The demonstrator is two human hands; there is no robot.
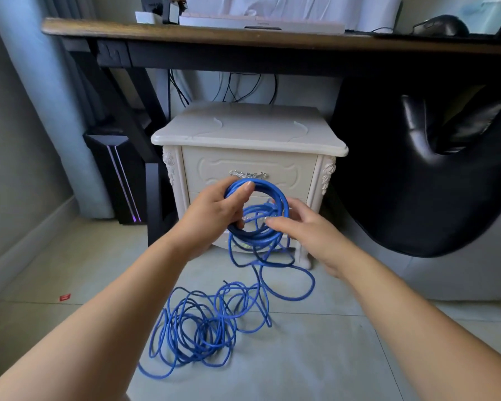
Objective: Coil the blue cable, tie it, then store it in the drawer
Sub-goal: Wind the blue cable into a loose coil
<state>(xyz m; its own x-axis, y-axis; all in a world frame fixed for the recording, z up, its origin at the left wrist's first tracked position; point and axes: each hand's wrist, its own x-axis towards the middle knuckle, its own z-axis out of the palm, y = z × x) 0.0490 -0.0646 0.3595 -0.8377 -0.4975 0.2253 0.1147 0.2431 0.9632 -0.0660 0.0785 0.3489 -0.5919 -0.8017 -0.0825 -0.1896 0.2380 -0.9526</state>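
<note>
My left hand (214, 211) grips a round coil of the blue cable (275, 195), thumb over its top and fingers through the ring. The coil is held up in front of the cream nightstand's top drawer (287, 166), which is closed and has a silver handle (248, 174). My right hand (304, 227) is at the coil's right side, fingers loosely curled around a strand. Much of the cable hangs down from the coil and lies in a loose tangle on the floor (200, 325).
The nightstand (249, 131) stands under a dark wooden desk (185, 33). A black chair (431, 175) is at the right. A computer tower (119, 175) and the desk leg are at the left. Pale floor tiles (315, 357) surround the tangle.
</note>
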